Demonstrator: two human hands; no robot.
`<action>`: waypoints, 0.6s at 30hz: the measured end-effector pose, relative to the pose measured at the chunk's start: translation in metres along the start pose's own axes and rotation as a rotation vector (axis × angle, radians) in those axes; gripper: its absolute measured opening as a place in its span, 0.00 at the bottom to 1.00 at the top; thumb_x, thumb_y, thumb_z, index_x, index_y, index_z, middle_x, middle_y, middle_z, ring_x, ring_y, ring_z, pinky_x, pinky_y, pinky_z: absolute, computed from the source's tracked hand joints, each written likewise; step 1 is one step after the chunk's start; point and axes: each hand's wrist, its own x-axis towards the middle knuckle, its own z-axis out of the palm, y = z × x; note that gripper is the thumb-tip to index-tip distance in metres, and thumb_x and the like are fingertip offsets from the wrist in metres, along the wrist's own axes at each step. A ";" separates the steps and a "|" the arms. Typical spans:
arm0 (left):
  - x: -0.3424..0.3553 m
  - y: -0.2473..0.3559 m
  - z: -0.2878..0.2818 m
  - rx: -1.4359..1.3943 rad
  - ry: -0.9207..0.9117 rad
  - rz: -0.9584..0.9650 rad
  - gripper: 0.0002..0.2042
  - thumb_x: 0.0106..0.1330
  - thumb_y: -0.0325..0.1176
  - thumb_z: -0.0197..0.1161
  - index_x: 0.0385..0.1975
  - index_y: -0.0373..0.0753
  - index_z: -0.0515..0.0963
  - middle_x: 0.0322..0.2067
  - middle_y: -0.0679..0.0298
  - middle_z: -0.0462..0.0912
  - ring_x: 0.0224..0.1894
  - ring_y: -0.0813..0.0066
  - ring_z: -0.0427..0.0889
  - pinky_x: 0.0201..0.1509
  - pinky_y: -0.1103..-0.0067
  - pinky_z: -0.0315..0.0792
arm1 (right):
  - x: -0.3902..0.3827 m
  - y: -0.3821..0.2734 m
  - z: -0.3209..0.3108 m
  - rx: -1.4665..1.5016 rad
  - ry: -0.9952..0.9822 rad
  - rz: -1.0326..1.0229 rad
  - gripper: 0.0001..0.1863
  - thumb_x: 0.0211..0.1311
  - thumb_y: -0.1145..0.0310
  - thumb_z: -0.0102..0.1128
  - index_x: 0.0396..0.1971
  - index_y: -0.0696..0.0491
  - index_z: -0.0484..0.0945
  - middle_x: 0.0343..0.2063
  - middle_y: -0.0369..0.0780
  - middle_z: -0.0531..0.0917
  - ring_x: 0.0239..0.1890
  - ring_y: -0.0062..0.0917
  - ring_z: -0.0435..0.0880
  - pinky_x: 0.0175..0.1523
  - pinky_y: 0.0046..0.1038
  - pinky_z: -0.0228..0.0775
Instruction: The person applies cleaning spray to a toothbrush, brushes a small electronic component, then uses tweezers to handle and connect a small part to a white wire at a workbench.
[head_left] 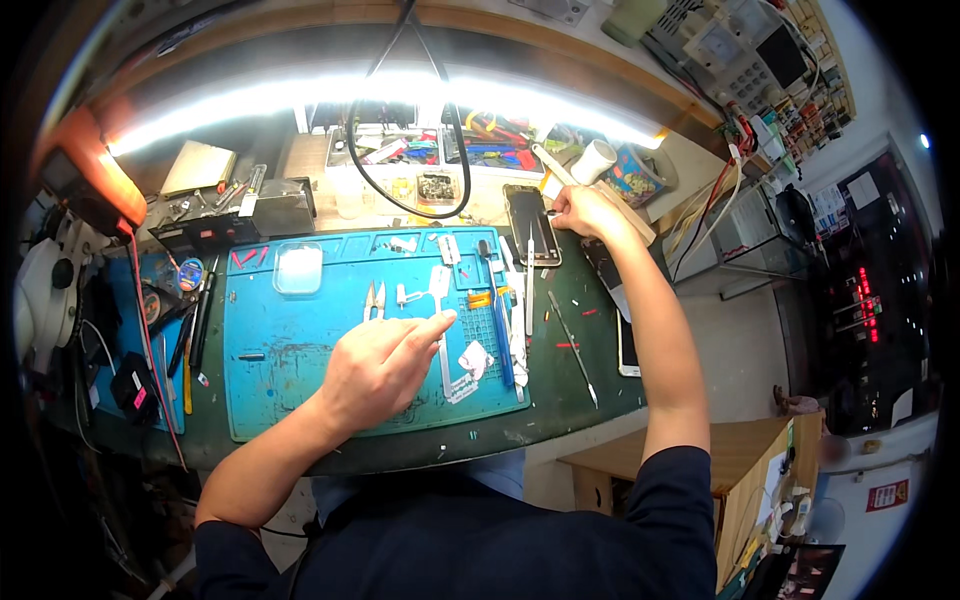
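Note:
My left hand [385, 368] is closed in a loose fist over the blue work mat [290, 350], its index finger pointing right; whatever lies inside the curl is hidden. Just beyond its knuckles show the two tips of a small pair of snips [375, 298], and I cannot tell whether the hand grips them. My right hand [588, 212] reaches to the far right, fingertips pinched together at the right edge of a dark smartphone [533, 225]. What they hold, if anything, is too small to make out. A thin pale tool [530, 285] lies close below the phone.
A blue-handled brush [497, 320], white scraps [475, 358] and a clear plastic box [298, 268] lie on the mat. A black cable loop [410, 210] hangs at the back. An orange multimeter [95, 170] stands left; a second phone [628, 345] lies at the right edge.

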 end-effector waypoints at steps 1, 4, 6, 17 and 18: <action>-0.001 -0.001 -0.001 0.002 -0.003 -0.010 0.23 0.63 0.24 0.66 0.59 0.38 0.77 0.35 0.62 0.84 0.32 0.67 0.83 0.35 0.73 0.75 | 0.001 -0.005 -0.004 -0.010 -0.023 -0.006 0.19 0.47 0.64 0.78 0.40 0.55 0.85 0.39 0.49 0.88 0.47 0.39 0.87 0.54 0.36 0.77; 0.000 0.000 -0.002 0.009 -0.002 -0.022 0.23 0.63 0.24 0.66 0.59 0.38 0.77 0.35 0.62 0.84 0.32 0.67 0.83 0.35 0.73 0.76 | -0.007 -0.012 -0.014 -0.122 0.044 -0.034 0.16 0.46 0.65 0.77 0.35 0.55 0.86 0.33 0.46 0.89 0.40 0.35 0.89 0.48 0.34 0.80; 0.000 0.000 -0.001 -0.005 0.009 -0.014 0.23 0.63 0.24 0.66 0.59 0.38 0.77 0.34 0.62 0.84 0.32 0.67 0.83 0.35 0.73 0.76 | -0.005 -0.007 -0.018 0.032 0.004 0.024 0.12 0.46 0.68 0.74 0.30 0.57 0.85 0.27 0.44 0.88 0.29 0.28 0.87 0.39 0.30 0.79; -0.002 -0.003 0.004 -0.002 0.004 0.026 0.24 0.60 0.24 0.65 0.59 0.38 0.76 0.35 0.62 0.85 0.31 0.68 0.83 0.34 0.74 0.76 | -0.007 -0.089 -0.026 0.583 0.142 -0.258 0.14 0.60 0.64 0.66 0.40 0.57 0.86 0.26 0.40 0.87 0.29 0.22 0.87 0.38 0.26 0.77; -0.004 -0.004 0.001 0.011 0.005 0.013 0.24 0.60 0.24 0.65 0.59 0.37 0.76 0.35 0.61 0.85 0.31 0.68 0.83 0.34 0.74 0.76 | -0.003 -0.115 -0.020 0.584 0.118 -0.272 0.14 0.61 0.62 0.66 0.40 0.57 0.86 0.27 0.39 0.87 0.29 0.21 0.87 0.38 0.25 0.77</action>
